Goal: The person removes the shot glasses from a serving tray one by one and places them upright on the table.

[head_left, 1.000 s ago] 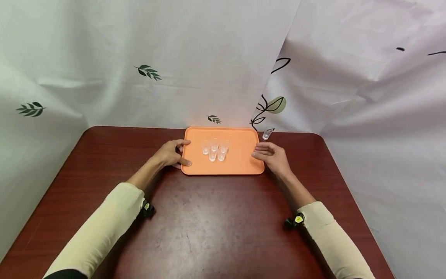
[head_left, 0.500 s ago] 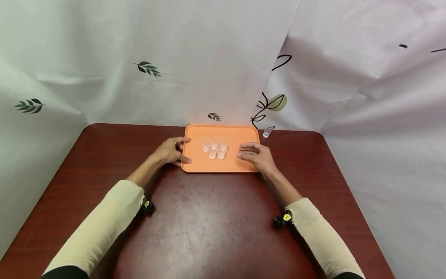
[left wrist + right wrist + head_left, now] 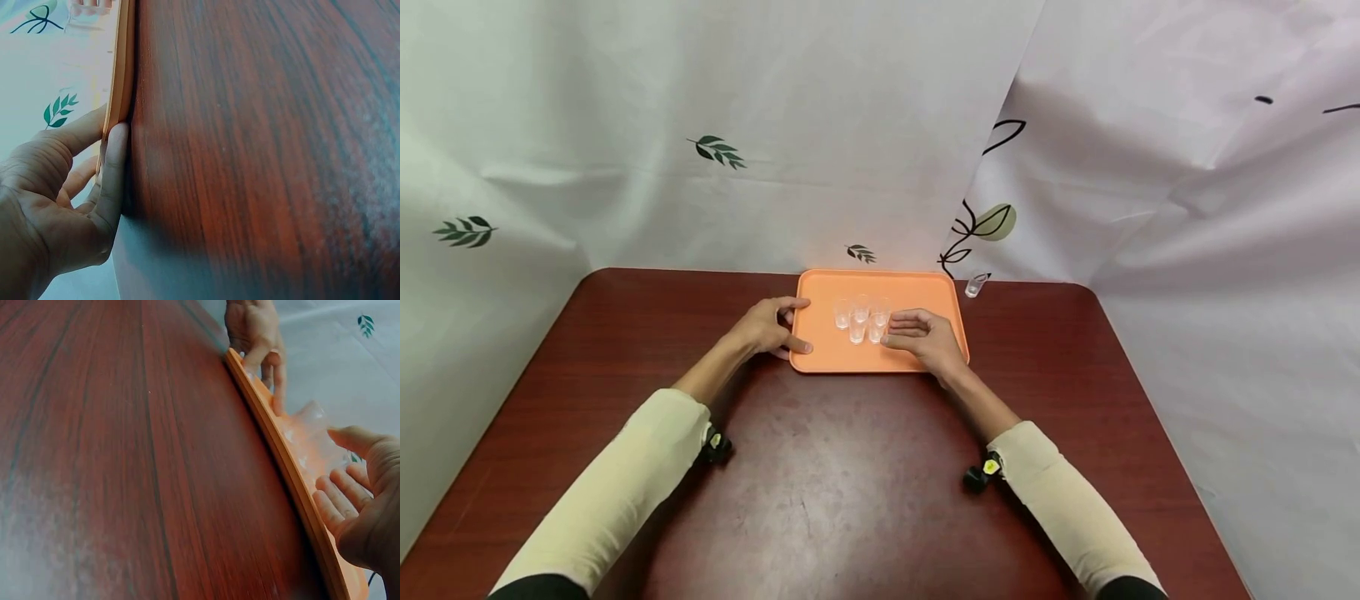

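On the brown table (image 3: 850,483), the left hand (image 3: 765,327) holds the orange tray (image 3: 925,292), and the loose, empty right hand (image 3: 928,340) seems to reach for clear cups (image 3: 859,321) on it, needing a soft touch next

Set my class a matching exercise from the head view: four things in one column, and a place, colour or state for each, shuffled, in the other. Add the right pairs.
Things
1. serving tray
2. left hand
3. right hand
4. lone clear cup

Places, colours, states
A. grips the tray's left end
B. on the table, just off the tray's far right corner
C. orange
D. at the right side of the clustered clear cups

Right pairs
1-C
2-A
3-D
4-B
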Demonstrator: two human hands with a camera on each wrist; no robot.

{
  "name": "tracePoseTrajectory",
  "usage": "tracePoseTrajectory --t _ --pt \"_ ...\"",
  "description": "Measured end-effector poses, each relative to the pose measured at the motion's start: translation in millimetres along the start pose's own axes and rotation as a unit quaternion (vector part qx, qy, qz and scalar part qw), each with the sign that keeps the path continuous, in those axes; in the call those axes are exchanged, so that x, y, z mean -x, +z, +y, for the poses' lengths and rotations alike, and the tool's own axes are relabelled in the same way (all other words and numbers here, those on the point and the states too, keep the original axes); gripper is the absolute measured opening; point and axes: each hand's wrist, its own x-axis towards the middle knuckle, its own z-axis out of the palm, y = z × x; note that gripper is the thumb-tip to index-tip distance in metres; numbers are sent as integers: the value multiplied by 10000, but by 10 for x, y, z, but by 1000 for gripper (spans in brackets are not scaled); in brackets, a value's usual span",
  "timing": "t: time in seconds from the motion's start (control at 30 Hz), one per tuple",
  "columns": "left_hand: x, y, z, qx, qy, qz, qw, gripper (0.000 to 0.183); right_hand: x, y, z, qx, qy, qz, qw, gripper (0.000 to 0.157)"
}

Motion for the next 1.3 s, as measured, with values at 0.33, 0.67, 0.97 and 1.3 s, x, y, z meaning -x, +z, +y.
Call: tracePoseTrajectory --t 0.33,0.67,0.97,1.3 --pt "12 -2 12 39 -59 -4 10000 99 -44 114 25 273 -186 11 9995 48" --pt "29 -10 23 87 -27 -45 9999 101 -24 114 20 376 -253 -38 9990 36" --pt "9 5 24 76 -90 -43 9999 99 42 12 21 273 -105 24 9996 36" --pt "4 -7 18 63 -110 -47 9999 98 98 -197 -10 140 -160 22 9998 46"
